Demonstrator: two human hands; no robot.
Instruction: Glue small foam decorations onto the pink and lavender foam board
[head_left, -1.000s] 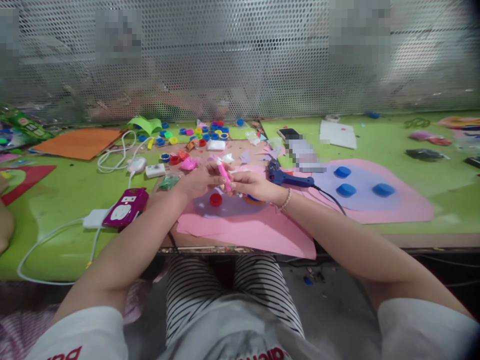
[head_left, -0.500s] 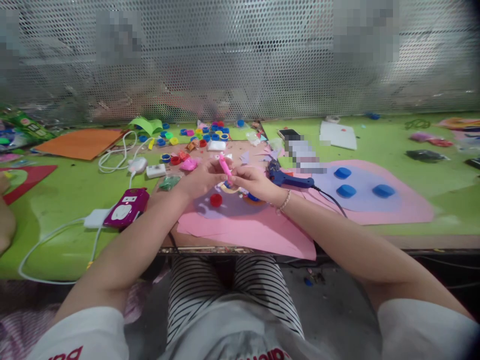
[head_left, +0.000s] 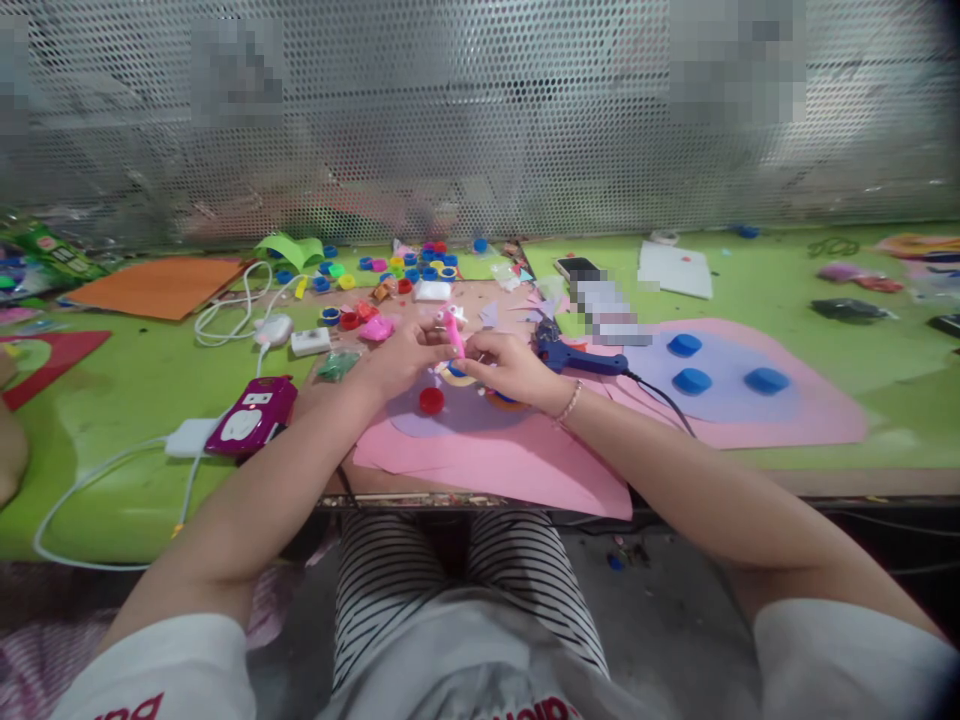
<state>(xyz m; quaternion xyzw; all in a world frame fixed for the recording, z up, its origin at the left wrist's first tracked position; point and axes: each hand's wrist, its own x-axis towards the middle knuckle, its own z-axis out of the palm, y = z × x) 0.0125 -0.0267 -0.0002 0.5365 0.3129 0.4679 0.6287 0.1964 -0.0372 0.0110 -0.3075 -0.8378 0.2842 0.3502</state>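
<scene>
Between my hands a slim pink strip (head_left: pixel 453 332), perhaps modelling clay, stands nearly upright. My left hand (head_left: pixel 405 358) is closed on it, thumb and fingers pinching from the left. The bent fingers of my right hand (head_left: pixel 514 368) are closed at its lower end; their tips are partly hidden. Below them, a red bottle cap (head_left: pixel 431 401) and several partly covered blue and yellow pieces sit on lavender paper (head_left: pixel 409 420) over pink paper (head_left: pixel 517 470). Close beside my right hand lies a blue glue gun (head_left: pixel 592 360).
Colourful bottle caps (head_left: pixel 427 268) are scattered toward the back. A phone (head_left: pixel 581 270) and paper with blue caps (head_left: pixel 691 381) lie right. On the left are a purple power bank (head_left: pixel 251 415), white cables (head_left: pixel 64 500) and another person's arm (head_left: pixel 11 460). Perforated metal (head_left: pixel 480 130) rises behind.
The pink strip has shifted slightly right and turned more upright. My right fingers have moved a little right, curling near its lower end. The left hand has hardly moved.
</scene>
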